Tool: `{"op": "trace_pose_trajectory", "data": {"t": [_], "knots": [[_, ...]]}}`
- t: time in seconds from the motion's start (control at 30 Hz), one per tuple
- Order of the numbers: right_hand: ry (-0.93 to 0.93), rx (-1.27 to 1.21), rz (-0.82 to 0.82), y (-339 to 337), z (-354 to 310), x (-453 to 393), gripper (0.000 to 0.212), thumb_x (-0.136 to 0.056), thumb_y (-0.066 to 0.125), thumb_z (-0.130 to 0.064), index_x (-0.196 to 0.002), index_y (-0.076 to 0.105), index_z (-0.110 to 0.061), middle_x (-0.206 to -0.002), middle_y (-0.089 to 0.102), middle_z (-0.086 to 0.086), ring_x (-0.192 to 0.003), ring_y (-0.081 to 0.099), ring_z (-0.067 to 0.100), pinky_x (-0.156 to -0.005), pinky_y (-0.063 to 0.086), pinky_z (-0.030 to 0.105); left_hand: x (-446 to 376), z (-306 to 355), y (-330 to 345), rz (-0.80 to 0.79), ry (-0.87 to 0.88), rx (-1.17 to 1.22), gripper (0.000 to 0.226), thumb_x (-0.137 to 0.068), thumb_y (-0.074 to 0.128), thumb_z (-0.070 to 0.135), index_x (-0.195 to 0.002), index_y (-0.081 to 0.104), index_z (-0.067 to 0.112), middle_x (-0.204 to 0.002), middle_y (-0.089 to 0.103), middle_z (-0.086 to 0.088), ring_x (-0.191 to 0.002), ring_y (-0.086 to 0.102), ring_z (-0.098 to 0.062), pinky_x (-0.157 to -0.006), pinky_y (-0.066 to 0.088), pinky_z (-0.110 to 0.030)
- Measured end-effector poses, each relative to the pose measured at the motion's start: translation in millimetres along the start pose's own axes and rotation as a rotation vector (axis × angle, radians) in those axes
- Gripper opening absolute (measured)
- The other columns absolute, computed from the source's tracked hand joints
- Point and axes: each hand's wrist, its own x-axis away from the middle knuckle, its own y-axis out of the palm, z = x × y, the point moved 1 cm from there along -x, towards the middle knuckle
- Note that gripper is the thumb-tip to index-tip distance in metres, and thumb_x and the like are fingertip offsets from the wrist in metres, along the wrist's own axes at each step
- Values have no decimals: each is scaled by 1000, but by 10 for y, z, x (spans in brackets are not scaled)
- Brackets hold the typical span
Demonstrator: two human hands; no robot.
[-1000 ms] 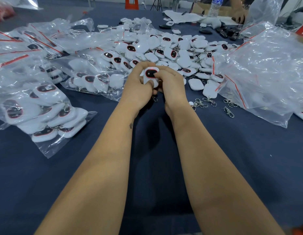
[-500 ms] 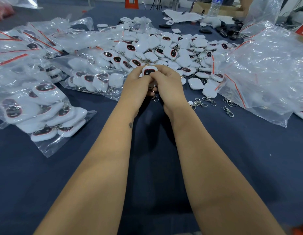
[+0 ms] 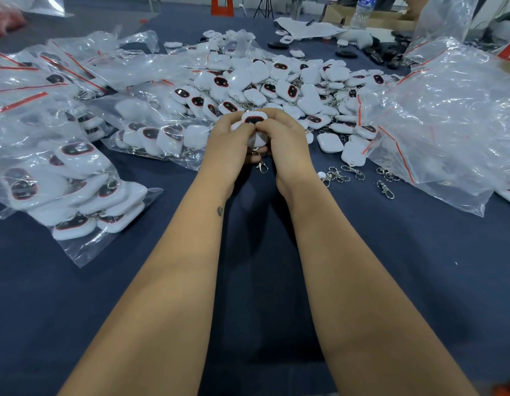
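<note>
Left hand (image 3: 229, 138) and right hand (image 3: 285, 135), frame centre, fingers pinching white key fob (image 3: 254, 121); metal clasp (image 3: 261, 166) dangling below, apparently attached.

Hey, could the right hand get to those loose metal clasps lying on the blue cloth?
Probably yes: the clasps lie just beside the right hand with only bare cloth between, though it would first have to free itself from the white key fob.

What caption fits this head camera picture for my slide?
Left hand and right hand grip one white fob, clasp dangling, before a pile of fobs on a blue table.
</note>
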Motion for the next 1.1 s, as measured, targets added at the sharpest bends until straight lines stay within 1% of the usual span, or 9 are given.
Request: {"op": "trace_pose_trajectory", "data": {"t": [0.17, 0.3, 0.57, 0.67, 0.73, 0.83, 0.9, 0.97, 1.1], "knots": [[3, 11, -18, -5, 4, 8, 25, -86, 48, 0, -80, 65, -16, -67, 65, 2, -53, 57, 9, -46, 42, 20, 25, -2, -5, 20, 32, -11, 9, -97, 52, 12, -102, 52, 20, -87, 66, -7, -59, 63, -11, -56, 53, -23], [15, 18, -20, 3, -3, 21, 23, -85, 47, 0, -84, 64, -14, -60, 62, -1, -47, 53, 8, -44, 38, 20, 19, -2, -10, 8, 41, -38, 12, -94, 50, 10, -97, 49, 21, -83, 65, -9, -62, 59, -17, -54, 51, -25], [25, 30, 13, 3, -34, 31, 21, -86, 49, 2, -81, 63, -14, -70, 60, 6, -51, 54, 9, -47, 44, 20, 47, -10, 8, 3, 117, -120, 16, -96, 49, 10, -97, 49, 26, -73, 65, -1, -60, 61, -11, -55, 51, -26], [47, 32, 26, 17, -21, 32, 16, -91, 52, -3, -82, 63, -11, -73, 62, 7, -58, 57, 11, -54, 48, 23, 74, -23, 12, 62, 198, -223, 13, -93, 51, 15, -97, 51, 27, -67, 62, 13, -56, 55, -5, -54, 45, -19], [44, 22, 47, 17, -15, 27, 10, -92, 55, -5, -93, 65, -8, -81, 66, 7, -67, 61, 14, -58, 51, 23, 97, -30, 16, 72, 278, -375, 20, -93, 49, 17, -108, 54, 29, -78, 64, 17, -67, 59, -1, -62, 48, -18], [12, 36, 119, -10, -5, -1, 7, -93, 58, -10, -98, 64, -11, -84, 64, 3, -72, 58, 10, -64, 50, 20, 119, 7, 9, 155, 431, -540, 39, -91, 48, 14, -127, 53, 26, -112, 61, 13, -107, 56, -11, -87, 48, -31], [5, 101, 189, -38, 1, -17, 4, -94, 61, -17, -91, 61, -17, -73, 57, -7, -63, 51, 5, -61, 46, 18, 104, 49, -40, 322, 510, -649, 48, -85, 47, 9, -131, 49, 21, -116, 59, 8, -115, 47, -18, -84, 38, -28], [30, 75, 218, -60, 11, -30, 9, -95, 61, -20, -89, 59, -15, -69, 55, -6, -56, 48, 5, -58, 46, 19, 72, 67, -115, 447, 493, -830, 51, -83, 50, 7, -133, 47, 17, -120, 58, -2, -117, 43, -26, -82, 34, -29], [84, -124, 202, -61, -18, -44, 8, -96, 60, -12, -93, 55, -8, -72, 60, 4, -55, 58, 12, -55, 54, 22, 70, 21, -146, 361, 309, -1112, 48, -85, 55, 11, -132, 44, 10, -128, 50, -16, -121, 40, -35, -79, 36, -39]]}}
